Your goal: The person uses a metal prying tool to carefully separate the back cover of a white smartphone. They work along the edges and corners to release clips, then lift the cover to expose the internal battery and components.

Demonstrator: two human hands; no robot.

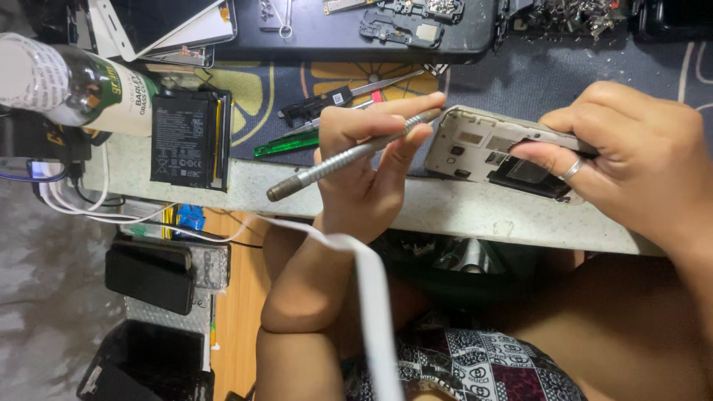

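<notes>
L hand (364,160) pinches metal screwdriver (345,157) pen-style, tip at top edge of opened phone frame (490,148). R hand (631,148) clamps frame by far side, tilted over desk edge (445,208). Step, prob: working screw/clip at frame corner. Next needs steady tip seating, firm R hold.
</notes>
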